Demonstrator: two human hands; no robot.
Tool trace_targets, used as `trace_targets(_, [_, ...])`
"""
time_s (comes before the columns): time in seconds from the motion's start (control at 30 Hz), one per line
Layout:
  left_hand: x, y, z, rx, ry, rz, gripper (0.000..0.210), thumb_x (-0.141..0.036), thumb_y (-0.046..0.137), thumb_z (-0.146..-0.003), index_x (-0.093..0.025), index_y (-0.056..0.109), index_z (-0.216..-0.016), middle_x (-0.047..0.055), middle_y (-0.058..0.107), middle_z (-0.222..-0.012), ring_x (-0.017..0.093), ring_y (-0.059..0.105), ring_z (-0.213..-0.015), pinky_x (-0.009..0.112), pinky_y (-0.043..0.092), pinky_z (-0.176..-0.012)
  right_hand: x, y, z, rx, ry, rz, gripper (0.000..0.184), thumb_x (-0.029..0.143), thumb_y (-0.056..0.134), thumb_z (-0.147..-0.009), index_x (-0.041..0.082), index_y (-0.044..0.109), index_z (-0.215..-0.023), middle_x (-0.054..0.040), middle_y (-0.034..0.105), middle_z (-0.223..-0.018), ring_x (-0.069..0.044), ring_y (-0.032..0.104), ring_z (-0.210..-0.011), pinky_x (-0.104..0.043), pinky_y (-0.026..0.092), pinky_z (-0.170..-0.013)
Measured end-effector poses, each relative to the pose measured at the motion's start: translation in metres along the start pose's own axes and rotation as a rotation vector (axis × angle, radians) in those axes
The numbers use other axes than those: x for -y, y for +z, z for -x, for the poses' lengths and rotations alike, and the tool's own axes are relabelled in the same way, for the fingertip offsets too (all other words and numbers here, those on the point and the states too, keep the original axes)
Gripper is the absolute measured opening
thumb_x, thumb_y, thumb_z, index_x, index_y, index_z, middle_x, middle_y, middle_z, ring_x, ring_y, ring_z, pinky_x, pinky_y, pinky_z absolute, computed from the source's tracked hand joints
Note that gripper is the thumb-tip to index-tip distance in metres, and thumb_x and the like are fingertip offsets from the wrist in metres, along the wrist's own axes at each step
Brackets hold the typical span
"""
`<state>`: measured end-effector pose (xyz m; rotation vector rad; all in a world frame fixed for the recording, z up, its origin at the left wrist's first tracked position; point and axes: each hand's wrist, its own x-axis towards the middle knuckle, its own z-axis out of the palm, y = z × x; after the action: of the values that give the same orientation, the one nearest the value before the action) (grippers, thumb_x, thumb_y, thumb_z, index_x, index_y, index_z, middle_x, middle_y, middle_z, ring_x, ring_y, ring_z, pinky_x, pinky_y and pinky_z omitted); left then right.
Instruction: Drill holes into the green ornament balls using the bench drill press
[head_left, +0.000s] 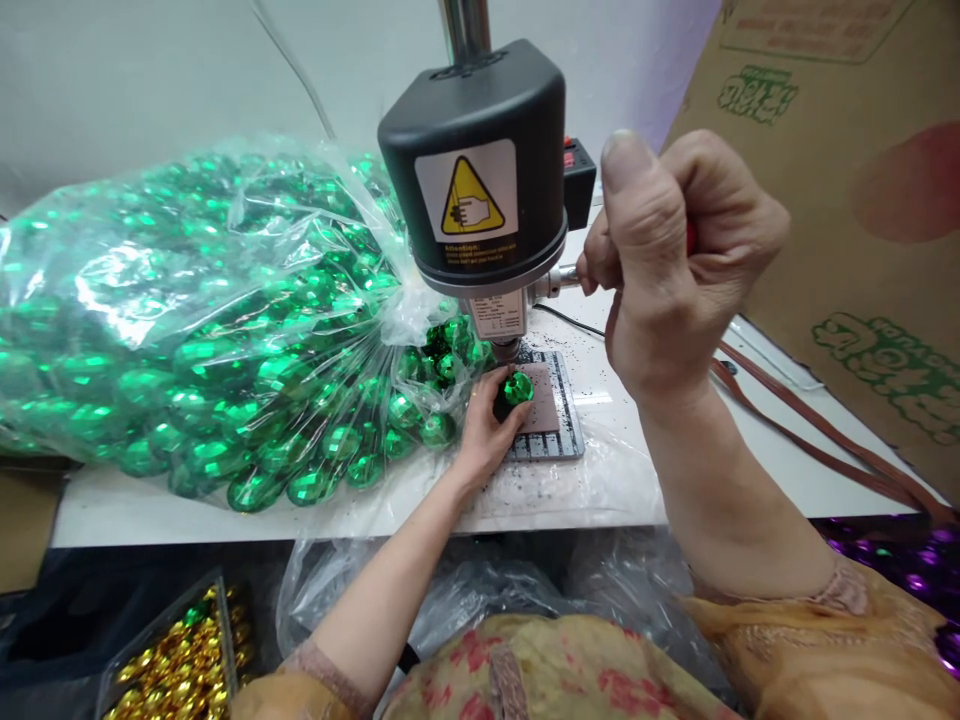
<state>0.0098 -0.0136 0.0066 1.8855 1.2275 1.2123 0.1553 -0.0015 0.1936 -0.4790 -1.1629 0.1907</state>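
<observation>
Between the thumb and fingers of my left hand (489, 425) is a shiny green faceted bead (518, 388). It is held over a pinkish pad (547, 410) on a grey ruled base plate (570, 440), just below the tip of a black drill press (472, 170). A yellow warning sticker (469, 195) marks the front of its housing. My right hand (682, 240) is closed around the press's lever handle (562, 277), raised at the machine's right side; a bit of red shows between the fingers. The exact gap between tool tip and bead cannot be made out.
A large clear bag of green beads (187, 330) fills the table's left, its gathered mouth beside the press. Dark shavings lie around the plate. At right are a cardboard box (847, 200) and a brown strap (840, 440). Below left sits a bin of gold beads (176, 660).
</observation>
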Motion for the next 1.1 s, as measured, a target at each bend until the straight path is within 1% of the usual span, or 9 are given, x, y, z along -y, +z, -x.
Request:
trace_targets(0.13, [-0.005, -0.001, -0.001, -0.021, -0.104, 0.066, 0.053, -0.031, 0.078, -0.079, -0.022, 0.056, -0.126, 0.009, 0.065, -0.124, 0.025, 0.061, -0.118, 0.041, 0.047, -0.104, -0.001, -0.001, 0.007, -0.018, -0.003, 0.017, 0.044, 0.019, 0.058, -0.09, 0.02, 0.028, -0.058, 0.007, 0.025, -0.052, -0.004, 0.032, -0.042, -0.026, 0.027, -0.047])
trace_targets(0.23, [-0.008, -0.003, -0.001, -0.029, -0.108, 0.103, 0.051, -0.031, 0.079, -0.078, -0.021, 0.057, -0.122, 0.008, 0.066, -0.119, 0.024, 0.063, -0.114, 0.04, 0.048, -0.101, -0.004, -0.003, 0.017, -0.043, -0.028, 0.035, 0.049, 0.025, 0.061, -0.089, 0.02, 0.024, -0.056, 0.0059, 0.026, -0.05, -0.006, 0.031, -0.042, -0.03, 0.024, -0.046])
trace_targets(0.3, [-0.008, -0.003, -0.001, -0.029, -0.101, 0.115, 0.051, -0.031, 0.079, -0.077, -0.021, 0.057, -0.123, 0.008, 0.066, -0.119, 0.024, 0.063, -0.114, 0.04, 0.048, -0.101, -0.007, -0.005, 0.023, -0.044, -0.067, 0.009, 0.052, 0.027, 0.061, -0.089, 0.019, 0.021, -0.056, 0.0051, 0.025, -0.048, -0.007, 0.031, -0.041, -0.031, 0.022, -0.046])
trace_targets(0.47, [-0.007, -0.003, 0.0, -0.028, -0.111, 0.126, 0.052, -0.032, 0.079, -0.078, -0.021, 0.057, -0.123, 0.008, 0.065, -0.122, 0.025, 0.062, -0.117, 0.04, 0.048, -0.103, -0.014, -0.005, 0.03, -0.065, -0.125, -0.031, 0.054, 0.026, 0.06, -0.087, 0.017, 0.019, -0.054, 0.0054, 0.021, -0.046, -0.006, 0.027, -0.04, -0.03, 0.019, -0.044])
trace_targets(0.57, [-0.007, -0.003, 0.0, -0.028, -0.109, 0.131, 0.052, -0.032, 0.079, -0.078, -0.021, 0.057, -0.124, 0.008, 0.066, -0.122, 0.025, 0.062, -0.117, 0.041, 0.047, -0.103, -0.016, -0.003, 0.033, -0.089, -0.14, -0.036, 0.052, 0.024, 0.058, -0.088, 0.017, 0.021, -0.052, 0.0059, 0.023, -0.047, -0.004, 0.028, -0.04, -0.029, 0.021, -0.045])
trace_targets(0.73, [-0.006, -0.003, 0.0, -0.035, -0.099, 0.126, 0.053, -0.032, 0.08, -0.078, -0.021, 0.058, -0.124, 0.009, 0.065, -0.123, 0.025, 0.061, -0.117, 0.04, 0.047, -0.103, -0.02, -0.001, 0.036, -0.159, -0.242, -0.081, 0.053, 0.018, 0.059, -0.086, 0.016, 0.019, -0.052, 0.0067, 0.025, -0.045, -0.003, 0.026, -0.039, -0.026, 0.023, -0.042])
trace_targets(0.9, [-0.005, -0.002, 0.0, -0.032, -0.105, 0.13, 0.053, -0.033, 0.08, -0.077, -0.021, 0.058, -0.124, 0.009, 0.066, -0.123, 0.026, 0.061, -0.119, 0.04, 0.047, -0.103, -0.017, -0.008, 0.042, -0.093, -0.19, -0.043, 0.053, 0.022, 0.059, -0.085, 0.016, 0.018, -0.053, 0.0053, 0.025, -0.046, -0.004, 0.027, -0.039, -0.027, 0.027, -0.041])
trace_targets(0.97, [-0.006, -0.003, 0.0, -0.03, -0.106, 0.134, 0.053, -0.034, 0.08, -0.077, -0.021, 0.058, -0.124, 0.009, 0.066, -0.123, 0.026, 0.061, -0.118, 0.041, 0.048, -0.103, -0.017, -0.011, 0.045, -0.087, -0.176, -0.026, 0.053, 0.023, 0.059, -0.086, 0.016, 0.018, -0.053, 0.005, 0.024, -0.046, -0.004, 0.027, -0.039, -0.027, 0.027, -0.041])
trace_targets(1.1, [-0.007, -0.003, 0.0, -0.033, -0.111, 0.138, 0.052, -0.034, 0.08, -0.078, -0.021, 0.058, -0.123, 0.008, 0.066, -0.122, 0.026, 0.062, -0.117, 0.041, 0.048, -0.102, -0.021, -0.014, 0.048, -0.085, -0.218, -0.005, 0.054, 0.024, 0.059, -0.086, 0.017, 0.016, -0.052, 0.005, 0.024, -0.044, -0.005, 0.028, -0.038, -0.027, 0.029, -0.041])
